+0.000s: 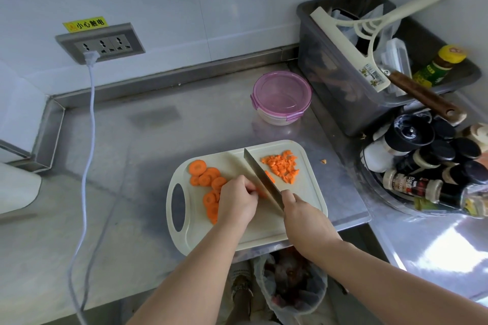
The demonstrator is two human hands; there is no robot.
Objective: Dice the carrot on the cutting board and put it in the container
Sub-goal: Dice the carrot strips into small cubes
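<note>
A cream cutting board lies on the steel counter. Round carrot slices are spread over its left half, and a pile of diced carrot sits at its far right. My left hand curls its fingers over carrot pieces in the board's middle, right beside the blade. My right hand grips the handle of a knife, whose blade runs diagonally toward the board's far edge. A round container with a pink clip lid stands closed behind the board.
A grey bin with a squeegee, bottle and tools stands at the back right. A rack of spice bottles sits to the right. One carrot bit lies on the counter. A white cable hangs from the wall socket. A trash bag sits below the counter edge.
</note>
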